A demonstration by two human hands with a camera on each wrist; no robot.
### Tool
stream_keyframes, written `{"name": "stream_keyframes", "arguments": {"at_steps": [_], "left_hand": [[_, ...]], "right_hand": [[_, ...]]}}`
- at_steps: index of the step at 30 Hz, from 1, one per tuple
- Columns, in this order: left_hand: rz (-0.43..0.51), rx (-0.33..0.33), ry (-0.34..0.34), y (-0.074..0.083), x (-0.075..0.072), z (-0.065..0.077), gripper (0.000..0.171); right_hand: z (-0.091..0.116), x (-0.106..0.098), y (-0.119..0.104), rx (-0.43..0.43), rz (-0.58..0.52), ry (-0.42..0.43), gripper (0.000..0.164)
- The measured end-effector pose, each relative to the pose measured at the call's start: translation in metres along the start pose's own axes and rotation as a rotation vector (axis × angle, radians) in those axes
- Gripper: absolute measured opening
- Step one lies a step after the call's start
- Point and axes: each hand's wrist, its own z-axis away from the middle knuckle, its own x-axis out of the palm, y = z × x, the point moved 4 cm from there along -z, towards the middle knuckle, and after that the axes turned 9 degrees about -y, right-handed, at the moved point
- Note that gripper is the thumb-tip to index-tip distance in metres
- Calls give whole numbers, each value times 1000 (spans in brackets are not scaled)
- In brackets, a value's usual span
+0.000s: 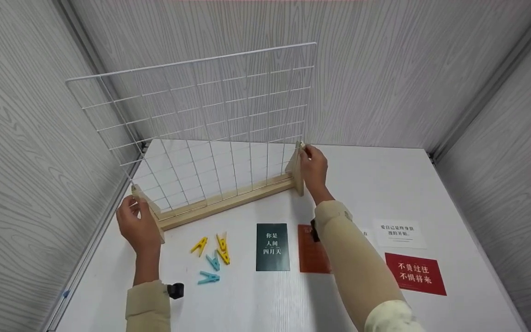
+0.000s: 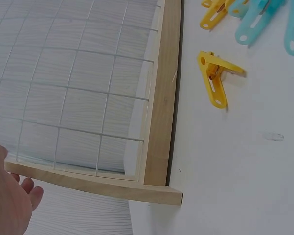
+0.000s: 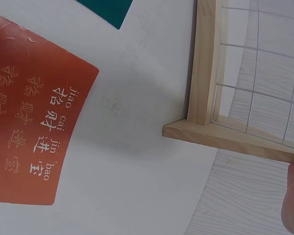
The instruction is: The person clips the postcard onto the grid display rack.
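Observation:
A white wire grid [image 1: 191,62] stands upright in a wooden stand, whose long base bar [image 1: 228,205] runs slantwise across the white table. At the stand's left end, my left hand [image 1: 138,226] grips the upper tip of the wooden side piece [image 2: 93,187], thumb on one side and fingers on the other. My right hand [image 1: 315,168] pinches the top of the right side piece [image 3: 235,140] between thumb and fingers. In the right wrist view, only part of that hand shows at the edge. The grid's lower edge sits along the base bar.
Several yellow clothespins [image 1: 199,246] and light blue clothespins [image 1: 209,277] lie before the stand. A dark green card [image 1: 272,260], an orange-red card [image 3: 39,122], a red card [image 1: 415,273] and a white card [image 1: 399,234] lie on the table. Wood-grain walls surround it.

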Motion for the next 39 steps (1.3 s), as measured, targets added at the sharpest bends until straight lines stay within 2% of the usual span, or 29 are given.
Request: {"name": "stream_keyframes", "arguments": {"at_steps": [7,19,24,31,39], "left_hand": [[-18,-36,25,3,-1,-7,31],[-23,-35,56,-3,-4,-10,25],[-30,-18,31,0,-1,-12,27],[-36,-28,-22,4,8,-12,26],[-24,20,-82,11,23,-15,26]], "right_hand": [[-1,-2,-1,-32,60,4,26],[-1,0,0,-31,84,-1,28],[-2,-3,2,-29,103,11,28],[-1,-13,7,-18,108,12,27],[-1,-33,14,-41,126,32,27]]}}
